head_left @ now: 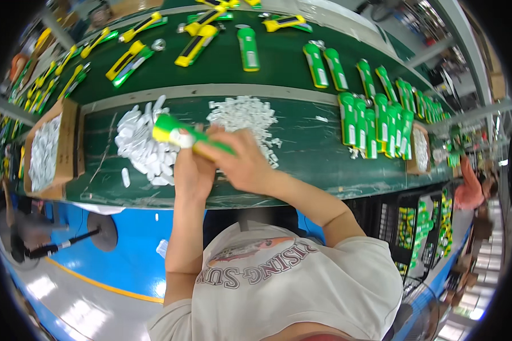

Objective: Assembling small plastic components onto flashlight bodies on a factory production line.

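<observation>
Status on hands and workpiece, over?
Left hand, right hand both on long green-yellow plastic device. Leftward: heaped white oval plastic pieces. Beyond: small white plastic pieces.

White heaps (pixel 145 153) crowd your hands (pixel 246 162) ahead and to the left, while mostly bare table (pixel 307 145) opens rightward until clustered green units (pixel 360 122) block passage.

A: Checked out the floor (pixel 133 253) yet?
B: Yep, glossy blue, bordered by a yellow line (pixel 96 280), then grey flooring (pixel 119 317) with white glare.
A: Furniture-wise?
B: Got a long green workbench (pixel 304 145), plus a pale metal frame (pixel 461 38) on the right, lol.
</observation>
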Demonstrator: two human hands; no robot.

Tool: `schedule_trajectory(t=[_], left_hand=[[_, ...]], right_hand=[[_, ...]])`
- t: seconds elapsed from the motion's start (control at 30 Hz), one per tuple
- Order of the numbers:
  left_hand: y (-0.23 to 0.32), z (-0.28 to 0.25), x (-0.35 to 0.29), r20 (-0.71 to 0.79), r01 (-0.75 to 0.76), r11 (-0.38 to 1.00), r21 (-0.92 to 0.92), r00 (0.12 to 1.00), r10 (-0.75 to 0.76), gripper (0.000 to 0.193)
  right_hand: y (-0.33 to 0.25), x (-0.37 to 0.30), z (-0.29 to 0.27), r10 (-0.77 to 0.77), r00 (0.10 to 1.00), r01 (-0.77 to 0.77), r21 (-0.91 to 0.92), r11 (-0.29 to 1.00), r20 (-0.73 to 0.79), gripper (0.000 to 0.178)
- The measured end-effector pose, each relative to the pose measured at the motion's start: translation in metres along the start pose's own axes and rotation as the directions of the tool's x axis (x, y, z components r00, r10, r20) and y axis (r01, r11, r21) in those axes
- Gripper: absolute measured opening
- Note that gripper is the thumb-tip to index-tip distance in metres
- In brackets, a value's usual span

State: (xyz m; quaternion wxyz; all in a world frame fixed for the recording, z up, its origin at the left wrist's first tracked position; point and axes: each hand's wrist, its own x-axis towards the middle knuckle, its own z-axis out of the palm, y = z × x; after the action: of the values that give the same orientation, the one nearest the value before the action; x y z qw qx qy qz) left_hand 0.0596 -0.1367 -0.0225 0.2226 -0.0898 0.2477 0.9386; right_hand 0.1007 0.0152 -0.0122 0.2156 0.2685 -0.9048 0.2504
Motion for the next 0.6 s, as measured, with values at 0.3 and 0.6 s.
schedule_trajectory(t=[0.3, 0.6], left_hand=[[0.047, -0.022, 0.024, 0.116, -0.143, 0.98, -0.137, 0.98, 0.159, 0.023], [0.002, -0.021, 0.042, 0.136, -0.029, 0.998, 0.055, 0.99, 0.021, 0.054]], right_hand=[[0.146, -0.074, -0.041, 0.529, 0.848, -0.529, 0.034, 0.848, 0.009, 0.02], [0.134, -0.065, -0.052, 0.4, 0.899, -0.388, -0.096, 0.917, 0.178, 0.016]])
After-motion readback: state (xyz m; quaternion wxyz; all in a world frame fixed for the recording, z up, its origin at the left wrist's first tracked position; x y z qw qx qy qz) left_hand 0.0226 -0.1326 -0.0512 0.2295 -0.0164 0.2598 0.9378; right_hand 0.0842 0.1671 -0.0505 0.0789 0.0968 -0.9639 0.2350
